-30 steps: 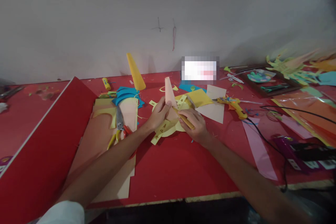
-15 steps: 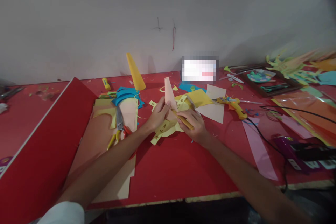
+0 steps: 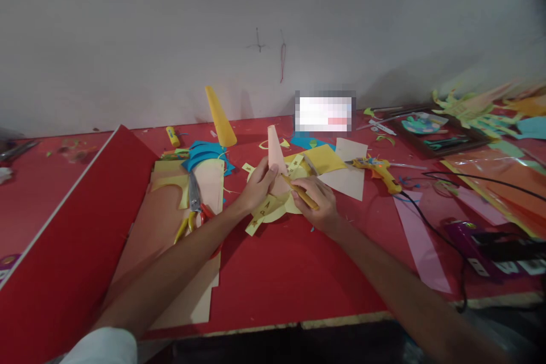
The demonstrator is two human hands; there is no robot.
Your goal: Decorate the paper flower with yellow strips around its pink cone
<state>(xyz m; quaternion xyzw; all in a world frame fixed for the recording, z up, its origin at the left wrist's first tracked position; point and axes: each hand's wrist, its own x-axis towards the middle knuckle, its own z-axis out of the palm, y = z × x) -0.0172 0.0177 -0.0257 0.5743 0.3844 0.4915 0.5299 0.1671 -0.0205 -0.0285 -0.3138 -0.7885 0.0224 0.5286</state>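
My left hand [image 3: 258, 186] is closed on a pale peach paper cone [image 3: 275, 148] that stands upright, tip up, its thumb pressed on the paper. Between the fingers of my right hand [image 3: 318, 202] is a yellow pen-shaped tool [image 3: 305, 196], its tip at the cone's lower edge. Whether that tip is a blade or a point I cannot make out. Beneath both hands lies a pale yellow paper cut-out [image 3: 281, 209] with rounded edges. A pale yellow strip [image 3: 258, 222] with letters and stars crosses it, partly hidden by my hands.
Scissors [image 3: 194, 199] lie on peach sheets [image 3: 174, 290] at left, near blue paper pieces [image 3: 207, 154]. A yellow cone [image 3: 220, 119] stands behind. To the right are a yellow glue gun [image 3: 381, 173] with a black cord, pink paper [image 3: 420, 244] and a dark tray [image 3: 443, 151].
My right hand has shifted slightly to the right with the yellow tool, whose tip sits a little higher along the cone's edge. My left hand and the cone look unmoved.
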